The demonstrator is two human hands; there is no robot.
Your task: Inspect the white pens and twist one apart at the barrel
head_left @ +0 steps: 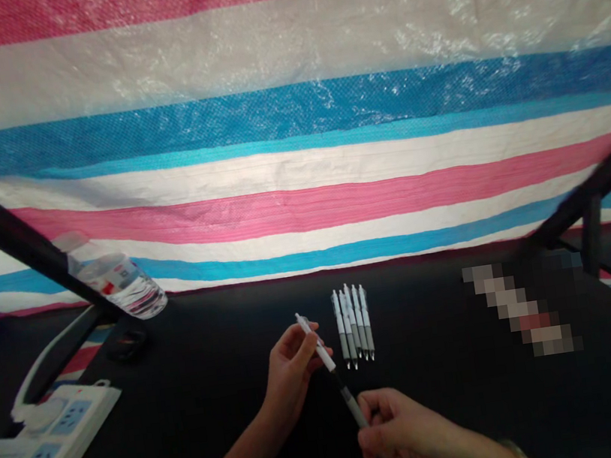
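Note:
My left hand [295, 363] pinches the white upper barrel [326, 356] of a click pen, its push button pointing up and to the left. My right hand [393, 429] has its fingers closed on the grey grip section [356, 408] of the same pen, lower and nearer to me. Between the white barrel and the grey part shows a dark stretch; whether the two are joined there, I cannot make out. The pen's tip is hidden by my right fingers. Just beyond my hands, several similar white and grey pens [354, 324] lie side by side on the black table [229, 331].
A white power strip [56, 438] with a plugged-in cable lies at the left. Behind it are a small black object [127, 346] and a tilted clear water bottle [134, 283]. A pixelated item [521, 308] is at the right. Striped sheeting [302, 207] hangs behind, between dark frame bars.

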